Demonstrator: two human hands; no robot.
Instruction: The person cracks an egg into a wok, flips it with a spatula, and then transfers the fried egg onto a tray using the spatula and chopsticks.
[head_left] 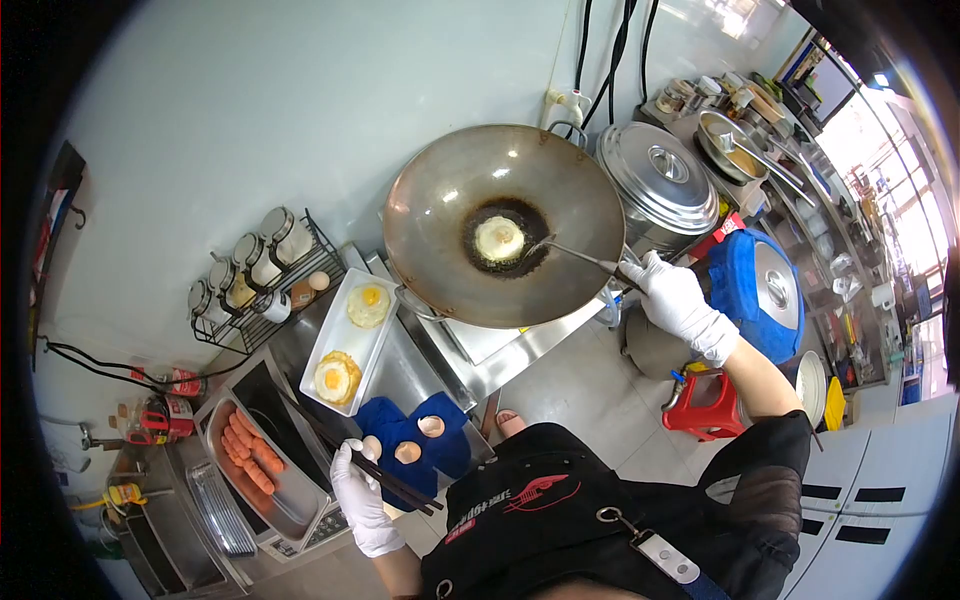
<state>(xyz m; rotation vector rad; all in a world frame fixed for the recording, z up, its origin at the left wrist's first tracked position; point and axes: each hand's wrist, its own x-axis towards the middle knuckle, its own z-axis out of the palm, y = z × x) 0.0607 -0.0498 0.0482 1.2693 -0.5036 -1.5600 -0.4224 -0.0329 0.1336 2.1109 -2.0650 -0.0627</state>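
A white-gloved hand, my right hand [682, 306], is closed round the handle of a metal spatula [582, 256]. The spatula's tip rests in the large wok [425, 200], right by a frying egg [499, 238] that sits in dark oil at the bottom. Lower left, my left hand [362, 505], also gloved, grips long black chopsticks [405, 490], which slant up past the steel counter. Close to its fingers, broken eggshells [431, 426] lie on a blue cloth [455, 447]. Beyond the cloth, a white tray [345, 328] carries a fried egg [368, 305] and a browner fried egg [337, 380].
A steel pan of sausages [250, 452] sits at the left. Jars [285, 235] fill a wire rack by the wall, with a whole egg [319, 281] beside it. A lidded pot [660, 180] stands right of the wok. A red stool [703, 405] is on the floor.
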